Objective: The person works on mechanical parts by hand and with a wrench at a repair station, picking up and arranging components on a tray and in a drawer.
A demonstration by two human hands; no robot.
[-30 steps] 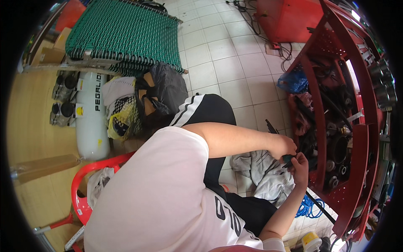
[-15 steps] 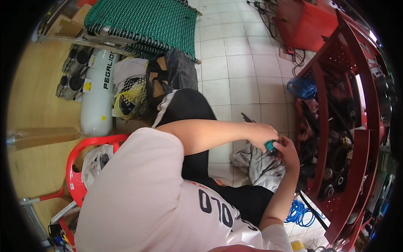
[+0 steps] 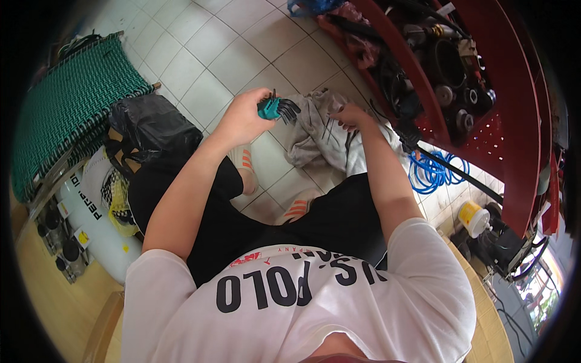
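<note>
In my left hand (image 3: 247, 116) is a teal holder (image 3: 269, 109) with several black L-shaped hex keys (image 3: 289, 110) fanned out of it. My right hand (image 3: 352, 117) is a short way to the right, fingers curled. Thin dark rods, which look like hex keys (image 3: 327, 128), stick out below its fingers; how it grips them is too small to see. Under and beside the right hand lies a crumpled grey cloth (image 3: 305, 142) on the floor.
A red perforated metal rack (image 3: 484, 142) with dark parts stands to the right, above a coil of blue hose (image 3: 433, 172). At left are a green woven folding bed (image 3: 78, 103), a black plastic bag (image 3: 154, 127) and a white cylinder (image 3: 91, 224). A white-and-yellow tub (image 3: 474, 219) sits at lower right.
My hands were together at the teal holder and are now apart, the holder staying in the left. The view has swung round, bringing the rack's lower part and my feet into sight.
</note>
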